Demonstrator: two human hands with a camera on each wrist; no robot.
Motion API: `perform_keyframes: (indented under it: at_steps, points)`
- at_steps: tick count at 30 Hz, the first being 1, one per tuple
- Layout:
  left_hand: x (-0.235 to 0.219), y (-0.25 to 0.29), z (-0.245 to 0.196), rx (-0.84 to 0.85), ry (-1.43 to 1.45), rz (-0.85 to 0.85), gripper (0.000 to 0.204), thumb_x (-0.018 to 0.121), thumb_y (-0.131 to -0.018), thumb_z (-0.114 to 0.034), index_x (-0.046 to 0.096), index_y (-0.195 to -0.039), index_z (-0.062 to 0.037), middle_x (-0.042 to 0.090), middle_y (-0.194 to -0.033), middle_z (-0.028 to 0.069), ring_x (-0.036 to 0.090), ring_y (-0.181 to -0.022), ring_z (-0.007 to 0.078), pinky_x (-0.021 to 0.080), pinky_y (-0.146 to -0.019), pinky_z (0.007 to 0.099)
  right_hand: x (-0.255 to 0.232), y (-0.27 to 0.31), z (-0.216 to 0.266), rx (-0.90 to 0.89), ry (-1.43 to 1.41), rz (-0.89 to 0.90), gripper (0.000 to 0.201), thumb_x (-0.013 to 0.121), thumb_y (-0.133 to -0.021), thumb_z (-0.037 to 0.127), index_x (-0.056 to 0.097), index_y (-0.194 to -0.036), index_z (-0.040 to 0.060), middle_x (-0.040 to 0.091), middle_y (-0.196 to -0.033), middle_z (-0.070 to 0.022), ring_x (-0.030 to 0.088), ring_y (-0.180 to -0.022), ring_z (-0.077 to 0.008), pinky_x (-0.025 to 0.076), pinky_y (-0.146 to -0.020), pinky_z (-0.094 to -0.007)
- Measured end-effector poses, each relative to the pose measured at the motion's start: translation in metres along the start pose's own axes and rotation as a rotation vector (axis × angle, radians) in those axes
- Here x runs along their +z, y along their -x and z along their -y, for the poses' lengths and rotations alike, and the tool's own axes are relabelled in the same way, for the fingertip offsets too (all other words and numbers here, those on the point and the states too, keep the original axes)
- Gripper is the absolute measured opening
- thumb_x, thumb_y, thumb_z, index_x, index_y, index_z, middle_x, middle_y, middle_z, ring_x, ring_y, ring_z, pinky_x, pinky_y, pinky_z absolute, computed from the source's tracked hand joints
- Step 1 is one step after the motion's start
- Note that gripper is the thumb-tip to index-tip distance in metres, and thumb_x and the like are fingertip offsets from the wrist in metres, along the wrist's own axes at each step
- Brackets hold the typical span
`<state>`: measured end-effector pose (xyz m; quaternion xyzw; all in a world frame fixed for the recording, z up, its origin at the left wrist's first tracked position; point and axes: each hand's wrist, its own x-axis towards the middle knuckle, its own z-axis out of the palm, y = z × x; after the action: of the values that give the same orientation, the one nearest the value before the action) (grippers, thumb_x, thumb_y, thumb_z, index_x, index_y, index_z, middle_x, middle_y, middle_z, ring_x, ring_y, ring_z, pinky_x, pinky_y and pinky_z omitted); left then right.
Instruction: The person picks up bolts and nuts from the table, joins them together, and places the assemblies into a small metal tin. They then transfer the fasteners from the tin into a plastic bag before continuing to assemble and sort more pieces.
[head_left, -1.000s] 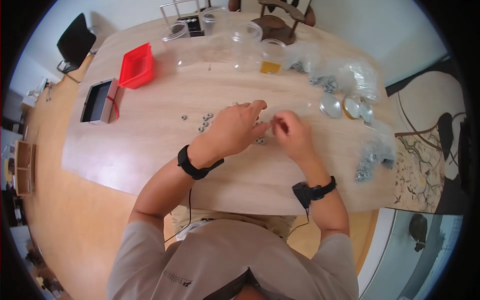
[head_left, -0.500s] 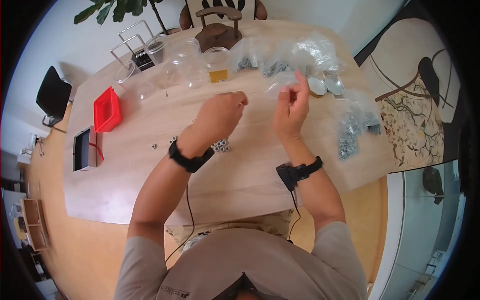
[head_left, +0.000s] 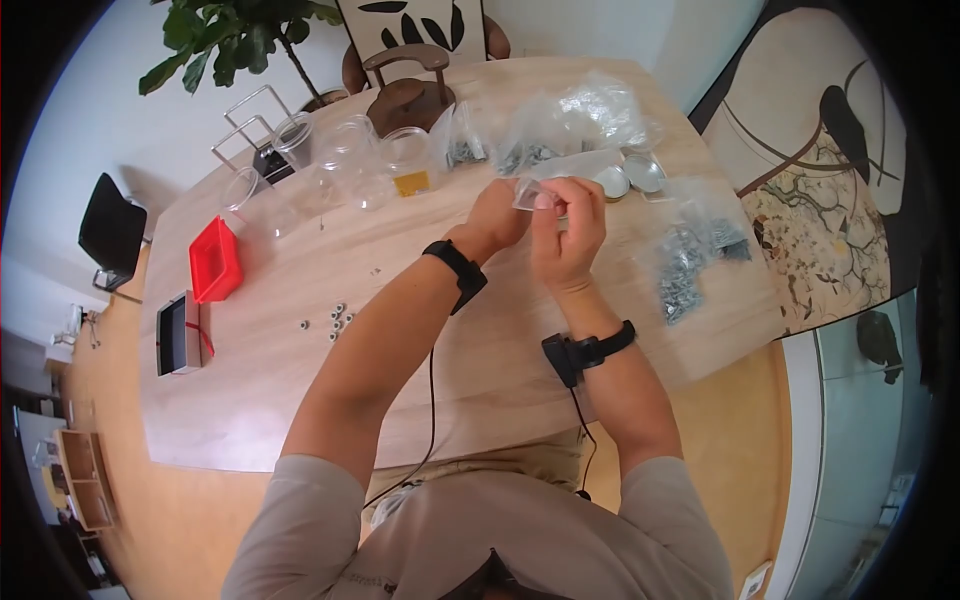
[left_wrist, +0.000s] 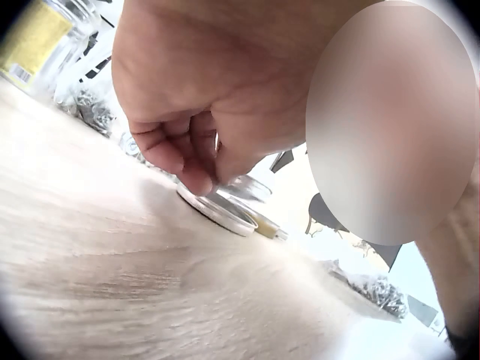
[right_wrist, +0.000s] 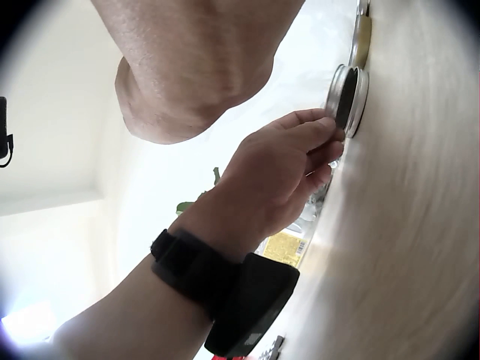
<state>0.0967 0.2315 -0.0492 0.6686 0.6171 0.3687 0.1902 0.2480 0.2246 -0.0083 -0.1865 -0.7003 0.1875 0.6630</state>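
In the head view, a small clear plastic piece (head_left: 530, 195) is between the two hands. The right hand (head_left: 572, 238) pinches it with its thumb raised against the fingers. The left hand (head_left: 497, 215) meets its other side, fingertips mostly hidden. Thumb and curled fingers of the left hand (left_wrist: 202, 105) come together in the left wrist view, above round metal lids (left_wrist: 221, 214). The right wrist view shows the left hand (right_wrist: 281, 161) with fingertips pinched in front of the lids (right_wrist: 358, 101). Small metal nuts (head_left: 337, 322) lie left of the left forearm.
Clear jars (head_left: 405, 150) stand along the back beside bags of metal parts (head_left: 530, 150). Another bag of parts (head_left: 682, 285) lies at the right. A red tray (head_left: 214, 262) and an open box (head_left: 180, 335) sit at the left. Lids (head_left: 643, 173) lie behind the right hand.
The hands, apart half a second ago, have come together around the clear plastic. The left hand has moved right, away from the nuts. The head view has shifted.
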Motion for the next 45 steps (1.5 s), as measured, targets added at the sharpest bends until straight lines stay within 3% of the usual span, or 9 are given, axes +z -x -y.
perform_keyframes:
  at_steps: [4, 10, 19, 22, 25, 31, 36, 39, 45]
  points:
    - [-0.033, 0.015, 0.000, -0.015, -0.229, -0.098, 0.019, 0.065, -0.097, -0.022, 0.076, -0.104, -0.0084, 0.077, -0.100, 0.0213, 0.072, -0.097, 0.0440, 0.057, -0.083, 0.0507, -0.002, -0.002, -0.012, -0.051, 0.071, -0.018, 0.011, 0.077, -0.094, 0.010, 0.070, -0.101, 0.0049, 0.066, -0.093, -0.0098, 0.063, -0.083, -0.0261, 0.054, -0.073, -0.0366]
    - [-0.132, 0.111, 0.014, -0.174, -0.432, 0.006, 0.015, 0.068, -0.097, -0.016, 0.074, -0.100, -0.0027, 0.075, -0.090, 0.0191, 0.072, -0.084, 0.0387, 0.055, -0.076, 0.0461, 0.011, 0.009, -0.003, 0.071, 0.253, 0.408, 0.014, 0.076, -0.089, 0.007, 0.073, -0.102, 0.0088, 0.071, -0.097, -0.0066, 0.070, -0.090, -0.0276, 0.057, -0.073, -0.0396]
    - [-0.153, 0.189, 0.011, -0.298, -0.281, -0.121, 0.013, 0.071, -0.097, -0.012, 0.073, -0.104, -0.0009, 0.073, -0.085, 0.0170, 0.068, -0.075, 0.0316, 0.055, -0.073, 0.0405, 0.024, 0.037, -0.021, -0.134, 0.254, 0.697, 0.029, 0.074, -0.087, 0.009, 0.077, -0.116, 0.0097, 0.072, -0.121, -0.0121, 0.065, -0.118, -0.0353, 0.056, -0.098, -0.0480]
    - [-0.148, 0.197, 0.001, -0.191, -0.246, -0.163, 0.012, 0.071, -0.097, -0.010, 0.073, -0.106, -0.0012, 0.074, -0.091, 0.0164, 0.069, -0.078, 0.0308, 0.055, -0.075, 0.0399, 0.027, 0.029, 0.002, -0.051, 0.196, 0.605, 0.029, 0.076, -0.091, 0.013, 0.077, -0.119, 0.0068, 0.072, -0.125, -0.0125, 0.067, -0.116, -0.0322, 0.058, -0.096, -0.0444]
    - [-0.142, 0.194, -0.023, -0.122, -0.184, -0.130, 0.011, 0.070, -0.099, -0.009, 0.074, -0.107, -0.0021, 0.076, -0.099, 0.0158, 0.072, -0.084, 0.0332, 0.057, -0.079, 0.0407, 0.031, 0.027, 0.042, 0.389, -0.221, 0.747, 0.030, 0.079, -0.093, 0.014, 0.076, -0.121, 0.0034, 0.072, -0.127, -0.0123, 0.070, -0.104, -0.0232, 0.059, -0.088, -0.0375]
    - [-0.131, 0.208, -0.029, -0.096, -0.152, -0.039, 0.025, 0.068, -0.099, -0.007, 0.070, -0.124, -0.0048, 0.076, -0.098, 0.0167, 0.073, -0.088, 0.0364, 0.058, -0.081, 0.0411, 0.045, 0.072, 0.000, 0.722, -0.423, 0.795, 0.023, 0.079, -0.093, 0.007, 0.077, -0.114, 0.0001, 0.073, -0.117, -0.0110, 0.067, -0.081, -0.0114, 0.056, -0.075, -0.0281]
    - [-0.194, 0.253, 0.012, -0.351, -0.490, -0.241, 0.030, 0.070, -0.098, -0.012, 0.069, -0.126, -0.0032, 0.077, -0.100, 0.0157, 0.075, -0.096, 0.0355, 0.058, -0.086, 0.0441, 0.030, 0.044, 0.010, 0.675, -0.103, 0.925, 0.018, 0.072, -0.092, 0.004, 0.077, -0.109, -0.0011, 0.074, -0.104, -0.0109, 0.066, -0.071, -0.0131, 0.056, -0.068, -0.0292]
    - [-0.212, 0.276, 0.022, -0.727, -0.646, -0.048, 0.031, 0.073, -0.096, -0.017, 0.070, -0.123, -0.0021, 0.075, -0.105, 0.0170, 0.074, -0.100, 0.0355, 0.057, -0.089, 0.0445, 0.032, 0.046, -0.001, 0.653, -0.044, 0.810, 0.019, 0.070, -0.093, 0.004, 0.077, -0.109, -0.0010, 0.074, -0.105, -0.0123, 0.069, -0.071, -0.0159, 0.057, -0.067, -0.0309]
    - [-0.189, 0.280, 0.023, -0.514, -0.284, -0.125, 0.031, 0.074, -0.095, -0.023, 0.070, -0.117, -0.0019, 0.070, -0.110, 0.0188, 0.070, -0.103, 0.0385, 0.056, -0.093, 0.0455, 0.041, 0.063, -0.015, 0.371, 0.031, 0.736, 0.023, 0.072, -0.093, 0.007, 0.076, -0.114, -0.0011, 0.075, -0.108, -0.0134, 0.075, -0.086, -0.0207, 0.059, -0.075, -0.0342]
